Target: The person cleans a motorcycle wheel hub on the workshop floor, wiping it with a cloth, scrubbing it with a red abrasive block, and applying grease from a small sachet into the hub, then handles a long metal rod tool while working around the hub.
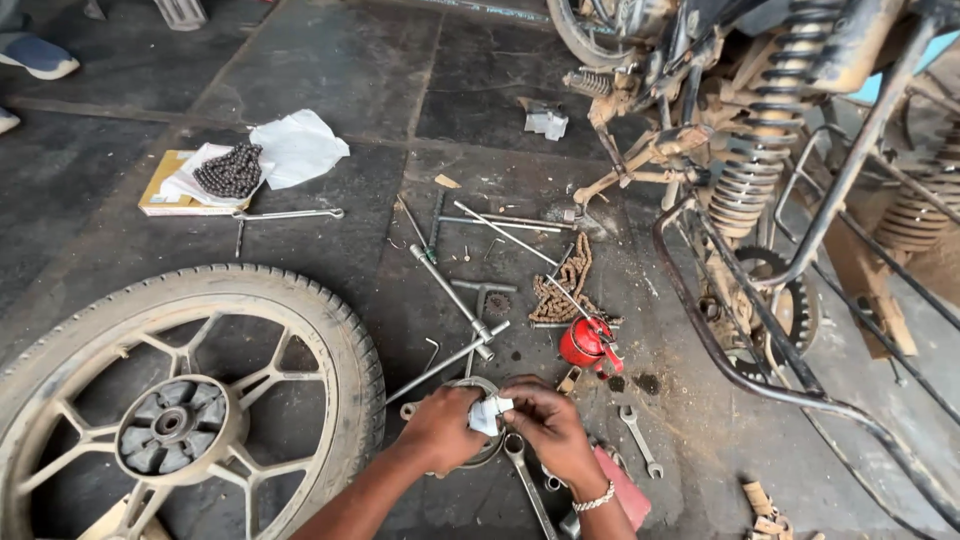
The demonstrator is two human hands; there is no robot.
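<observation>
My left hand (440, 425) and my right hand (545, 425) meet low in the middle of the view. Together they pinch a small crumpled white packet (488, 412) between the fingertips. Under the hands lies a round metal ring part (480, 455) on the dark floor. A spanner (525, 480) lies just below my right hand, which wears a bead bracelet at the wrist.
A motorcycle wheel with tyre (180, 400) lies at the left. A red oil can (585, 343), a rusty chain (568, 285), long rods (450, 290) and spanners (640, 438) are scattered ahead. The motorcycle frame with springs (760, 150) stands at right. A new chain on white wrap (232, 170) lies far left.
</observation>
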